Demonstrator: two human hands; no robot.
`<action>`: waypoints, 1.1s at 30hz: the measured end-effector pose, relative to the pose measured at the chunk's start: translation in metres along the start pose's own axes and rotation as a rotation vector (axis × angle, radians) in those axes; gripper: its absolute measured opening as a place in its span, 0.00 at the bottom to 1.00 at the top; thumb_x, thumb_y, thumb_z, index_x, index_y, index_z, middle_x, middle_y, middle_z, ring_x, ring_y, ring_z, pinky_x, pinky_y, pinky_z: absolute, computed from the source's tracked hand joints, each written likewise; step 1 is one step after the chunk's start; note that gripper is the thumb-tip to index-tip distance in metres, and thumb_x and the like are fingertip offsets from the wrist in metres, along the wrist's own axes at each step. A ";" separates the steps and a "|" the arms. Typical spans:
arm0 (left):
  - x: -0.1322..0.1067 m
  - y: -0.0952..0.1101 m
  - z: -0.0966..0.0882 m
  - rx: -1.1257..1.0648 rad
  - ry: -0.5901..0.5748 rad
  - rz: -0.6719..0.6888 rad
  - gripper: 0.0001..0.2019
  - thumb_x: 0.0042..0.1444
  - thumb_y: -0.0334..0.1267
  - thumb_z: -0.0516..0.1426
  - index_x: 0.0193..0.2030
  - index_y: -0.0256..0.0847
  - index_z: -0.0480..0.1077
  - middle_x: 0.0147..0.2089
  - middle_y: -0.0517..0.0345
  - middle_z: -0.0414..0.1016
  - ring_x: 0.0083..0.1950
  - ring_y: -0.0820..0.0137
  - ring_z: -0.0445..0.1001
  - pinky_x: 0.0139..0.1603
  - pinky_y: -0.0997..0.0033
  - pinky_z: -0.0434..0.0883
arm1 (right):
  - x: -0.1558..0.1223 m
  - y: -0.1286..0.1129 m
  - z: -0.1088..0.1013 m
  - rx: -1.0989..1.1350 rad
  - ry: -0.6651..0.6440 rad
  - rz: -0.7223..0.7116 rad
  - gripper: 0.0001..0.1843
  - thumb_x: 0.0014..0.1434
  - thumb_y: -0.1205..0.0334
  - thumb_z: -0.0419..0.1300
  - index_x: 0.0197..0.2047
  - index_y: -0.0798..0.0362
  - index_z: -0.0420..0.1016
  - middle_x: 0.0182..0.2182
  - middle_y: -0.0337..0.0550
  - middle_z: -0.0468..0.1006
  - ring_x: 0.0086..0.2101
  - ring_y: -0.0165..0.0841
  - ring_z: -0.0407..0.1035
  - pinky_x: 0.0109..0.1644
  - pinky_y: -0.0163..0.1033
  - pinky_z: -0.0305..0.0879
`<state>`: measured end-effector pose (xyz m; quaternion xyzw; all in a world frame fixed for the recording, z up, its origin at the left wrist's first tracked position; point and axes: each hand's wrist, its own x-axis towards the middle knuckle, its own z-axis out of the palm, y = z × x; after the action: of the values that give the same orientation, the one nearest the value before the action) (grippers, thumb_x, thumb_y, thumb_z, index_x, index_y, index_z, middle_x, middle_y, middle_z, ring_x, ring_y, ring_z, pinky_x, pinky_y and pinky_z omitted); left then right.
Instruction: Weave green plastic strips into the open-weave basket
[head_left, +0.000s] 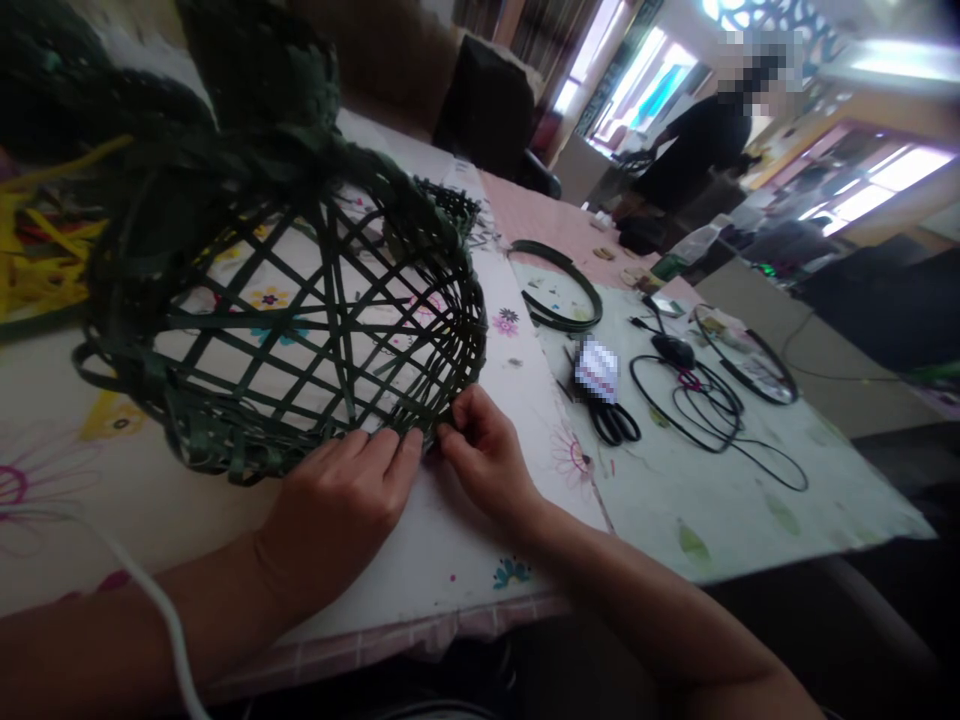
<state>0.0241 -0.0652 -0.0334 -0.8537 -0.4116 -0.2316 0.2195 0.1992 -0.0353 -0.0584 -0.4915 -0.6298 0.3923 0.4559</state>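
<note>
Green woven-strip basket (300, 320) lying on floral-covered counter (465, 590), ahead and left of both hands; left-hand fingers (382, 450) and right-hand fingers (457, 425) closed, pinching strips at near edge, equally close.

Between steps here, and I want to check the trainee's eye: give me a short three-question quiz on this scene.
1. Which is nearer the black-handled scissors: the left hand or the right hand?
2. True or false: both hands touch the rim of the dark green woven basket.
3. What colour are the strips heaped to the left of the basket?

Key: 1. the right hand; 2. true; 3. yellow.
</note>
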 end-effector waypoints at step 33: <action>-0.001 0.002 0.004 -0.025 0.045 -0.015 0.08 0.60 0.25 0.56 0.41 0.35 0.77 0.24 0.60 0.69 0.27 0.64 0.68 0.27 0.63 0.62 | 0.005 0.002 -0.001 -0.014 -0.012 -0.015 0.12 0.58 0.64 0.62 0.31 0.50 0.60 0.25 0.32 0.61 0.27 0.27 0.55 0.30 0.36 0.54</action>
<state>0.0261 -0.0645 -0.0373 -0.8478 -0.4100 -0.2576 0.2162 0.2000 -0.0301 -0.0596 -0.4875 -0.6391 0.3872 0.4517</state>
